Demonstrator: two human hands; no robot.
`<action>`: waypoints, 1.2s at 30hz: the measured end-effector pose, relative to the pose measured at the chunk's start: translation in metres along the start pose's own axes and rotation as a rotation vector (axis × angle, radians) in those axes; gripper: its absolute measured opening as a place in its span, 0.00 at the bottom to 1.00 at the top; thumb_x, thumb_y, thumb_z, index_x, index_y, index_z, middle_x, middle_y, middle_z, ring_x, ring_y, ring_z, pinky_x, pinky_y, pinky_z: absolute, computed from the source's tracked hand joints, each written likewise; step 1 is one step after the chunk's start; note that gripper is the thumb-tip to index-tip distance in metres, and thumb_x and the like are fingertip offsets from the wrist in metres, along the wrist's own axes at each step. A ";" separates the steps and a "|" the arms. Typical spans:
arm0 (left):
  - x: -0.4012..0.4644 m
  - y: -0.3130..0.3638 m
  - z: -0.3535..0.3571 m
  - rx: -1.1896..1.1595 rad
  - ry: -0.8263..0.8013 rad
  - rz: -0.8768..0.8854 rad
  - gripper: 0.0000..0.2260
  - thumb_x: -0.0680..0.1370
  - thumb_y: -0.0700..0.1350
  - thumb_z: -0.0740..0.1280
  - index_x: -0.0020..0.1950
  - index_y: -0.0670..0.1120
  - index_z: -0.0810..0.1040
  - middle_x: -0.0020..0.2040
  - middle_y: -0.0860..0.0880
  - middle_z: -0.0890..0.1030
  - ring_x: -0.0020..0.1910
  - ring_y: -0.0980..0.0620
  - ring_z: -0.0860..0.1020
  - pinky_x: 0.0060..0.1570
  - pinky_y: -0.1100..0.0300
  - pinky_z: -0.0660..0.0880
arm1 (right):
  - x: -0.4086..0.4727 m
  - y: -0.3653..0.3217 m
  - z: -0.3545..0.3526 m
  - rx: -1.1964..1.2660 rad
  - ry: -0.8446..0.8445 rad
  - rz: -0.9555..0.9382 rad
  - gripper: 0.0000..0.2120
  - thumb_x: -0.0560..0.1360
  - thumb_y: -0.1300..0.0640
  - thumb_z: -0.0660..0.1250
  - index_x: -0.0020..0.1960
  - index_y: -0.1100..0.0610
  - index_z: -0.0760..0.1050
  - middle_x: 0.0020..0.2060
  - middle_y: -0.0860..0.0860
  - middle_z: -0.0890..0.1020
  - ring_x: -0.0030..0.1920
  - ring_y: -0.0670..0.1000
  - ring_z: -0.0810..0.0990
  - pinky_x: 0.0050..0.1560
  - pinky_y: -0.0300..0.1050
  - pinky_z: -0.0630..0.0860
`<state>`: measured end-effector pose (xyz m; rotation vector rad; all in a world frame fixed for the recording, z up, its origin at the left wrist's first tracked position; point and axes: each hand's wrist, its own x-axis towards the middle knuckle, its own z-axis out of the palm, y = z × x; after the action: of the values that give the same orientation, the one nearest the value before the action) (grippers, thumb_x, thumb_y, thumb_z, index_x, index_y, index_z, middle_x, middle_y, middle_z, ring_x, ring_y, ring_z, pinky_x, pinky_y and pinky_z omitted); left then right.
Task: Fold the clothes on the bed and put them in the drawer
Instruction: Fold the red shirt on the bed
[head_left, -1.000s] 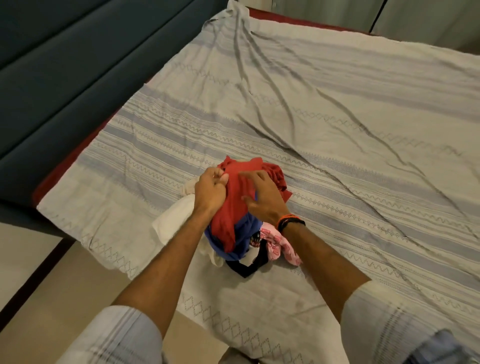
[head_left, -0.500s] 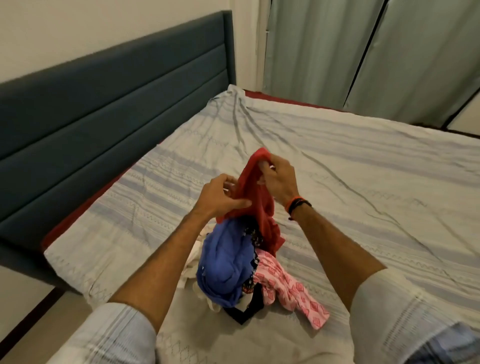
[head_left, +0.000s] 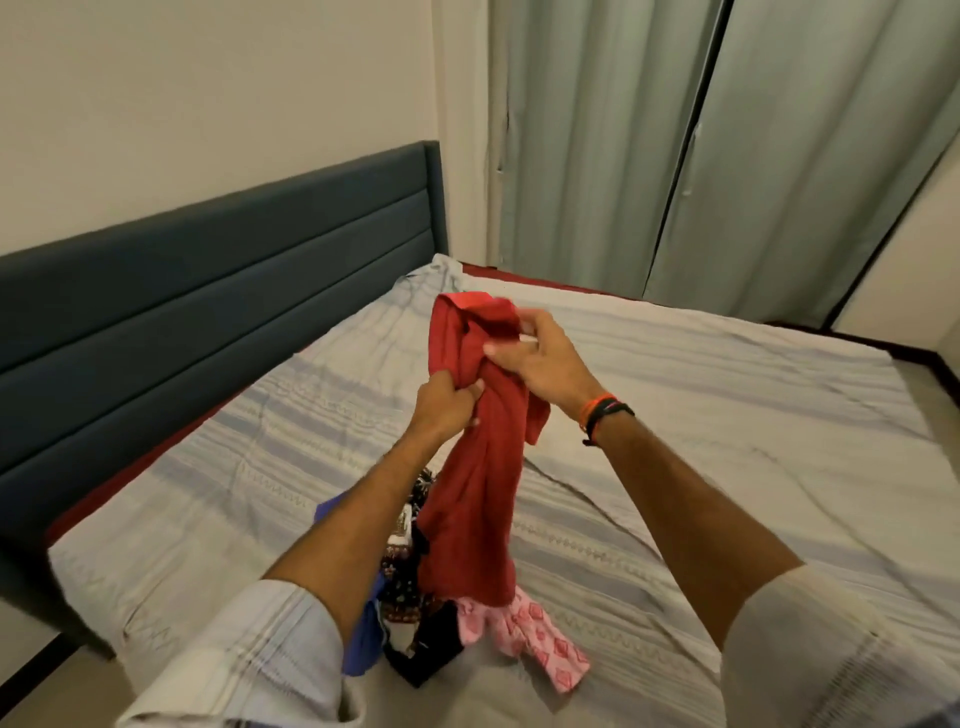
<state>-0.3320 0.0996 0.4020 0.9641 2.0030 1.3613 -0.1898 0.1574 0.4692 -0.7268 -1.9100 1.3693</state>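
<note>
A red garment hangs bunched in the air above the bed. My left hand grips it near the middle. My right hand pinches its upper part, just below the collar. Under it on the striped sheet lies a small pile of clothes: a blue piece partly hidden by my left arm, a dark patterned piece, a black piece and a pink patterned piece. No drawer is in view.
A dark blue padded headboard runs along the left side of the bed. Grey-green curtains hang behind the far edge. The floor shows at the lower left, by the bed's near corner.
Both hands have lifted the red garment up off the pile, and it now hangs free. My view has tilted up to show the wall and the curtains.
</note>
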 end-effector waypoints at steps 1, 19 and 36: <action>-0.010 0.010 0.007 -0.060 0.023 -0.005 0.10 0.78 0.45 0.69 0.53 0.39 0.77 0.51 0.40 0.81 0.29 0.52 0.80 0.39 0.47 0.83 | -0.010 0.012 -0.011 -0.154 0.012 0.030 0.27 0.73 0.56 0.76 0.67 0.58 0.67 0.61 0.50 0.76 0.53 0.49 0.80 0.58 0.49 0.79; -0.090 0.053 0.012 -0.012 -0.222 -0.024 0.21 0.69 0.43 0.79 0.60 0.40 0.79 0.51 0.47 0.83 0.50 0.49 0.82 0.48 0.60 0.80 | -0.027 0.032 -0.042 -0.074 0.184 0.097 0.25 0.68 0.36 0.66 0.44 0.59 0.81 0.41 0.54 0.86 0.44 0.57 0.84 0.49 0.60 0.80; -0.070 0.115 -0.020 -0.739 -0.104 -0.012 0.17 0.77 0.32 0.68 0.64 0.45 0.74 0.49 0.46 0.81 0.43 0.51 0.81 0.39 0.56 0.82 | -0.034 -0.003 -0.045 0.063 -0.346 0.408 0.34 0.61 0.30 0.72 0.58 0.53 0.81 0.52 0.52 0.85 0.53 0.55 0.83 0.61 0.55 0.78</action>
<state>-0.2740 0.0601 0.5184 0.6479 1.2480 1.8001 -0.1334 0.1571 0.4756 -0.9337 -2.0394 1.9020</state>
